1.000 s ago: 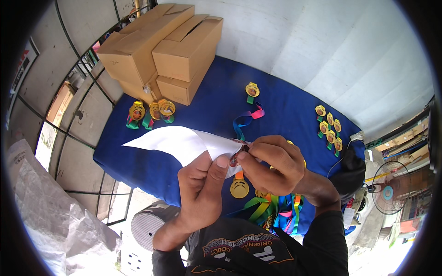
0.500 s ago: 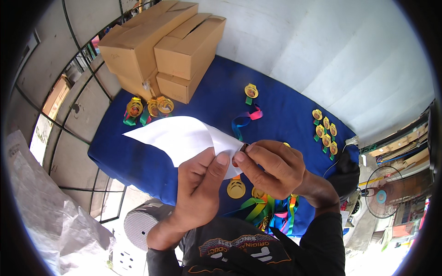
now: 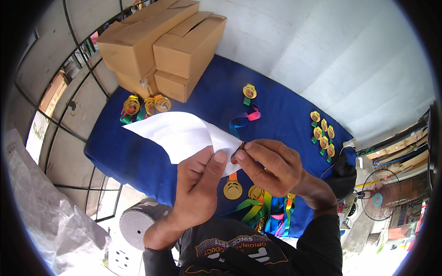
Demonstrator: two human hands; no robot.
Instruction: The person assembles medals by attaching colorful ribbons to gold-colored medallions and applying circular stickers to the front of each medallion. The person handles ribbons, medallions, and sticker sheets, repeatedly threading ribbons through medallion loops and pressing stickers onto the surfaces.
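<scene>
My left hand [image 3: 201,184] pinches a curled white paper sheet [image 3: 172,133] between thumb and fingers above the table. At the sheet's right edge, the closed thumb and fingertips of my right hand [image 3: 271,168] grip a small, rounded, dark-red printed sticker [image 3: 235,157]. Part of the sticker is hidden behind my fingertips and I cannot tell how much of it still touches the sheet. Below my hands lies a plain-faced gold medal [image 3: 233,189] on an orange ribbon. Another gold medal [image 3: 255,192] lies beside it, partly covered by my right hand.
A blue cloth covers the table [image 3: 281,110]. Cardboard boxes [image 3: 179,55] are stacked at the far left, with gold medals [image 3: 149,105] before them. A single medal [image 3: 249,91] lies farther back; several medals [image 3: 323,133] sit at right. Coloured ribbons [image 3: 271,214] bunch near me. A fan [image 3: 378,198] stands right.
A little more of the dark-red sticker shows at the sheet's edge, between my hands. Both hands keep their grips, and the whole view has shifted slightly.
</scene>
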